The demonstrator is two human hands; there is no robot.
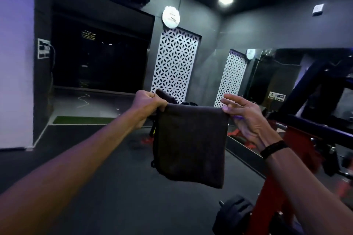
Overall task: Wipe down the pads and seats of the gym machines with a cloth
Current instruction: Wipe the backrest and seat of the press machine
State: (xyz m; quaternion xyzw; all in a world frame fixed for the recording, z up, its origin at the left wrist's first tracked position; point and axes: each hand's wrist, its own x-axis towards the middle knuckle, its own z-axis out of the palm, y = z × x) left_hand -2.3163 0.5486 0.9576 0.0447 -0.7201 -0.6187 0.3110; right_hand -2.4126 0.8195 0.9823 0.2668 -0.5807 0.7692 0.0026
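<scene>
A dark folded cloth (191, 143) hangs in front of me at chest height, held up by its two top corners. My left hand (148, 104) grips the upper left corner in a closed fist. My right hand (242, 116) pinches the upper right corner between thumb and forefinger, its other fingers spread loosely. A red and black gym machine (298, 131) stands at the right, partly behind my right arm. No pad or seat shows plainly.
Dark rubber floor (114, 187) stretches ahead. A black weight plate (235, 215) sits low by the machine's red frame. A wall mirror (277, 74) runs along the right. A white patterned panel (174, 65) and a dark window (99, 57) stand at the back.
</scene>
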